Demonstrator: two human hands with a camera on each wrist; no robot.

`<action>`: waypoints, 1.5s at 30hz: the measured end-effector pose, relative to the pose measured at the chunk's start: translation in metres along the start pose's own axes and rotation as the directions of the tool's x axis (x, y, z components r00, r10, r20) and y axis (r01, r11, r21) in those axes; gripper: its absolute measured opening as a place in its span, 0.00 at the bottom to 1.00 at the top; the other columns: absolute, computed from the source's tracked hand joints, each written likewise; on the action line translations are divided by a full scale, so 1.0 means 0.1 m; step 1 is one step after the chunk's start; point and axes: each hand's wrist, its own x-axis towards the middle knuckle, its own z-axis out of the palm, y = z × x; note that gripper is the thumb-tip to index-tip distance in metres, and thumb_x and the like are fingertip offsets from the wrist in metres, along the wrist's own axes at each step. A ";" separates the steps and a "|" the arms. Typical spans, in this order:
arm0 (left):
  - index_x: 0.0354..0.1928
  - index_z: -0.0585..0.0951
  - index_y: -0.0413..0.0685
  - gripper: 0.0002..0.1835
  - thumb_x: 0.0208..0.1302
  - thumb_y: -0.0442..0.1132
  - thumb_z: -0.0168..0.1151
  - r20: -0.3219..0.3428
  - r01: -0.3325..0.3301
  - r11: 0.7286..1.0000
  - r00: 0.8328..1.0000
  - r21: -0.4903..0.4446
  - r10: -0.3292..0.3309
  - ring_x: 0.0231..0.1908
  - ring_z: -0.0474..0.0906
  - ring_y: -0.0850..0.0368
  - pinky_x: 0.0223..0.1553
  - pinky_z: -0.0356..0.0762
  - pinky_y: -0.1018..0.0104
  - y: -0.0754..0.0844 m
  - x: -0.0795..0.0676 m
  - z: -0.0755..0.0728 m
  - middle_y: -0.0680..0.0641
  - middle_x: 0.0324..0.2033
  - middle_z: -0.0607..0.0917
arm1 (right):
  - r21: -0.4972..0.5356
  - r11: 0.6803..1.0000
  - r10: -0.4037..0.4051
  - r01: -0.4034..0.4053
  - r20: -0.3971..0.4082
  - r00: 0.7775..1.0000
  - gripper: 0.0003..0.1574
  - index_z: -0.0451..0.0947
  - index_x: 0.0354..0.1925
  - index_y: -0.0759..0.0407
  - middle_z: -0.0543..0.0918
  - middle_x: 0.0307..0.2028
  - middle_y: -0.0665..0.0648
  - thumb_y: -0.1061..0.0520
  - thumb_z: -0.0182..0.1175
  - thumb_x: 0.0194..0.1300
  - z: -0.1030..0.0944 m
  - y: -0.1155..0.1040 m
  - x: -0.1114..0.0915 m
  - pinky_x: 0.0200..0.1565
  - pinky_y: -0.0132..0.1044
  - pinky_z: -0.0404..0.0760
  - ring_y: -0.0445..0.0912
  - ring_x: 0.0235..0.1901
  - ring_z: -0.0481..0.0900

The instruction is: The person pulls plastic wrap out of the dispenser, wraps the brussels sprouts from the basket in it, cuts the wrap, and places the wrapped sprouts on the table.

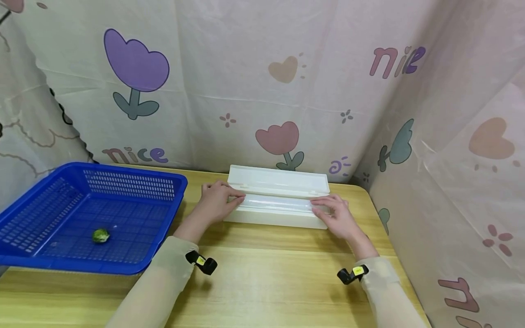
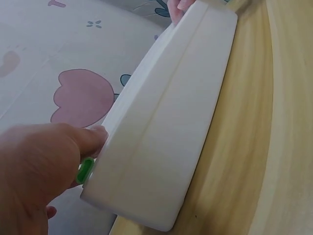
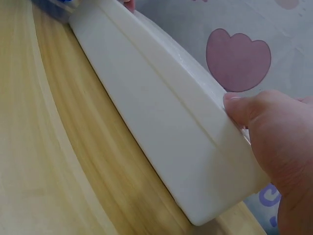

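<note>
Far across the table (image 1: 266, 282), the left hand (image 1: 216, 202) and right hand (image 1: 337, 217), each mostly closed, pinched the clear plastic roll (image 1: 279, 203) in the white box (image 1: 276, 218), which could jam crooked if one end slipped.

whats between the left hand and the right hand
A shiny, pale roll stretches between the left hand and the right hand, at the opening of the white box; the head view shows it.
</note>
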 end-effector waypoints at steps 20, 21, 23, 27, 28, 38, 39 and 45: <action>0.47 0.94 0.60 0.08 0.72 0.49 0.71 -0.028 -0.081 0.995 0.996 0.058 0.083 0.55 0.76 0.47 0.60 0.64 0.42 -0.04 0.12 0.00 0.55 0.45 0.91 | 0.025 0.991 0.137 -0.135 -0.109 0.985 0.04 0.88 0.42 0.65 0.86 0.37 0.58 0.66 0.66 0.73 0.04 -0.05 0.20 0.43 0.42 0.74 0.51 0.39 0.76; 0.46 0.94 0.59 0.08 0.73 0.48 0.71 -0.036 -0.092 0.994 0.995 0.064 0.094 0.53 0.77 0.48 0.59 0.66 0.43 -0.03 0.12 0.00 0.55 0.45 0.91 | 0.028 0.988 0.154 -0.152 -0.119 0.981 0.04 0.88 0.42 0.65 0.86 0.36 0.58 0.66 0.66 0.74 0.05 -0.05 0.19 0.42 0.41 0.74 0.51 0.39 0.75; 0.45 0.94 0.57 0.07 0.73 0.47 0.71 -0.051 -0.101 0.993 0.993 0.067 0.105 0.50 0.78 0.49 0.56 0.70 0.46 -0.03 0.12 0.00 0.54 0.43 0.91 | 0.032 0.983 0.183 -0.180 -0.134 0.974 0.05 0.88 0.43 0.65 0.85 0.38 0.59 0.65 0.66 0.74 0.06 -0.05 0.19 0.43 0.39 0.74 0.51 0.40 0.76; 0.45 0.94 0.55 0.06 0.72 0.44 0.72 -0.079 -0.080 0.996 0.993 0.041 0.083 0.45 0.78 0.50 0.53 0.71 0.47 -0.02 0.12 -0.01 0.52 0.41 0.91 | 0.060 0.974 0.225 -0.219 -0.138 0.964 0.06 0.88 0.45 0.66 0.85 0.41 0.61 0.65 0.65 0.75 0.07 -0.07 0.18 0.46 0.41 0.76 0.52 0.42 0.78; 0.45 0.94 0.54 0.06 0.72 0.43 0.72 -0.084 -0.071 0.997 0.994 0.036 0.074 0.45 0.78 0.50 0.54 0.71 0.47 -0.03 0.12 -0.01 0.52 0.40 0.91 | 0.066 0.972 0.232 -0.225 -0.137 0.963 0.06 0.88 0.45 0.66 0.85 0.41 0.61 0.65 0.64 0.75 0.07 -0.07 0.18 0.47 0.42 0.76 0.52 0.42 0.78; 0.46 0.93 0.57 0.07 0.74 0.46 0.69 -0.101 -0.026 1.000 0.995 -0.001 0.026 0.45 0.79 0.50 0.55 0.72 0.47 -0.07 0.16 0.02 0.53 0.40 0.90 | 0.086 0.963 0.265 -0.255 -0.143 0.954 0.07 0.88 0.46 0.65 0.87 0.45 0.62 0.63 0.64 0.76 0.08 -0.06 0.18 0.47 0.41 0.77 0.52 0.43 0.79; 0.46 0.93 0.57 0.07 0.75 0.46 0.69 -0.100 -0.026 1.000 0.995 -0.012 0.025 0.45 0.80 0.49 0.56 0.73 0.47 -0.07 0.16 0.02 0.52 0.41 0.90 | 0.088 0.961 0.272 -0.261 -0.144 0.952 0.07 0.88 0.46 0.65 0.87 0.46 0.62 0.63 0.64 0.76 0.08 -0.06 0.18 0.47 0.41 0.77 0.52 0.43 0.79; 0.47 0.92 0.55 0.07 0.75 0.44 0.68 -0.105 -0.005 0.996 0.994 -0.086 -0.004 0.45 0.82 0.50 0.53 0.78 0.49 -0.07 0.17 0.00 0.52 0.43 0.90 | 0.104 0.958 0.280 -0.266 -0.158 0.947 0.07 0.88 0.46 0.64 0.88 0.46 0.62 0.62 0.64 0.77 0.06 -0.08 0.18 0.46 0.39 0.77 0.52 0.43 0.79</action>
